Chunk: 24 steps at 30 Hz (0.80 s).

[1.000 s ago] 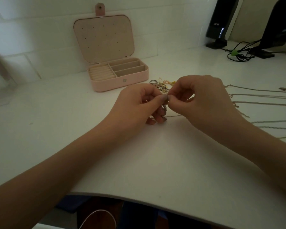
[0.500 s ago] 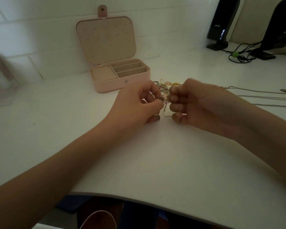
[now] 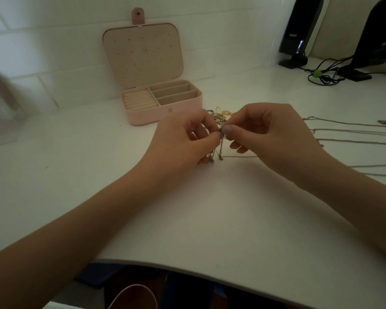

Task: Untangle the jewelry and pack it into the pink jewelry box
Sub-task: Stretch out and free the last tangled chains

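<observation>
The pink jewelry box (image 3: 165,114) stands open against the wall, lid upright, its compartments holding nothing I can see. In front of it my left hand (image 3: 183,139) and my right hand (image 3: 270,132) meet fingertip to fingertip, both pinching a thin tangled chain (image 3: 220,150) whose loops hang down to the table. Just behind my fingers lies a small heap of gold and silver jewelry (image 3: 221,115), partly hidden by the hands. Several thin chains (image 3: 352,140) lie stretched out in rows on the table to the right.
The white table (image 3: 210,208) has a curved front edge near me. Two black speakers (image 3: 299,34) with cables (image 3: 323,75) stand at the back right. A blurred clear container (image 3: 0,108) sits at the far left by the tiled wall.
My right hand turned from a curled fist to a thumb-and-finger pinch at the chain. The chain's loops now hang lower between the hands. The view shifted slightly.
</observation>
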Tool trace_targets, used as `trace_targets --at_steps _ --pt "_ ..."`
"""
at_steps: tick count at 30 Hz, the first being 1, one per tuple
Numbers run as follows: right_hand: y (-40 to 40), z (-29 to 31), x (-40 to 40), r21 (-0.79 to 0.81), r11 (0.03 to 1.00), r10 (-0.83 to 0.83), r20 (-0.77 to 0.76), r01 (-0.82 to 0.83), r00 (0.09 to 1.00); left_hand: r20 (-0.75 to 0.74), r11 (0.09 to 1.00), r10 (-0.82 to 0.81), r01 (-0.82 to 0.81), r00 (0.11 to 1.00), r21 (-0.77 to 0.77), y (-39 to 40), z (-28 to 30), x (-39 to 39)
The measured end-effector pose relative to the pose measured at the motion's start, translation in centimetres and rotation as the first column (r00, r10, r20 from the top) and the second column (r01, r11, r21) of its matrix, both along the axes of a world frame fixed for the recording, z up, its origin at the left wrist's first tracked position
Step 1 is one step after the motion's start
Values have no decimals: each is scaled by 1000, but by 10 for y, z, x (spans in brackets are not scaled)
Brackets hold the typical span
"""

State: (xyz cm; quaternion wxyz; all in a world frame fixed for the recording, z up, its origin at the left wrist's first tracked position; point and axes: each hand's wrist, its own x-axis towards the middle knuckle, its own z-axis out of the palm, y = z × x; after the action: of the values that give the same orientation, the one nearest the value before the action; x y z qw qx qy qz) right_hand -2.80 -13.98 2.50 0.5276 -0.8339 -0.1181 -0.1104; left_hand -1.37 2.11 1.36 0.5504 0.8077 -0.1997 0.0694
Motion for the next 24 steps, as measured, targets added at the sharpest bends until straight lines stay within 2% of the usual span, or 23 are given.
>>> trace_targets --at_steps 5,7,10,12,14,16,18,20,22,24 --pt "1 1 0 -81 996 -32 41 35 999 -5 999 14 -14 1000 42 -1 -2 0" --pt "1 3 -1 -50 998 -38 -19 37 999 -4 997 20 -20 1000 69 -1 -2 1" --pt "2 5 0 189 982 60 -276 -7 959 6 995 32 -32 999 90 0 -3 2" --pt "4 6 1 430 903 205 -420 -6 884 2 996 33 -33 999 85 0 -2 3" --pt "2 7 1 591 806 348 -486 8 802 -4 997 31 -30 1000 67 0 -1 3" --pt "0 9 2 656 755 420 -490 6 764 -5 999 29 -29 1000 20 1 2 3" --pt "-2 10 4 566 824 331 -494 9 804 -13 999 19 -20 1000 -27 2 4 2" --pt "-5 7 5 277 961 126 -416 -7 901 -9 999 3 -3 1000 -49 2 5 0" --pt "-7 4 3 -77 997 -27 -139 16 990 12 998 -8 9 1000 -54 1 5 -2" --pt "-8 3 1 -210 976 -20 199 62 980 28 998 -14 16 1000 -57 0 6 -3"
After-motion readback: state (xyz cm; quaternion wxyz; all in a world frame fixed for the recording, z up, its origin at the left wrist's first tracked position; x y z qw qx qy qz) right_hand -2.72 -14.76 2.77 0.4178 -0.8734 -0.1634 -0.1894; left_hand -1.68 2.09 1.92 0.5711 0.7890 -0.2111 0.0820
